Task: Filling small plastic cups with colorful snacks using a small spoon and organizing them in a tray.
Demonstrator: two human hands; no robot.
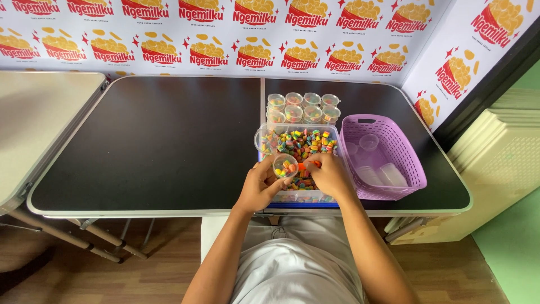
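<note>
My left hand (260,186) holds a small clear plastic cup (285,166) with a few colourful candies in it, just above the near end of a clear tub (332,130) full of multicoloured candies (301,143). My right hand (331,175) rests in the tub's near right corner, fingers closed on an orange piece (306,166) beside the cup. Behind the tub stand two rows of filled, lidded small cups (302,107).
A purple plastic basket (408,169) to the right of the tub holds empty clear cups and lids. The dark folding table (157,141) spreads to the left. A printed backdrop stands behind, and a beige table (39,112) is at far left.
</note>
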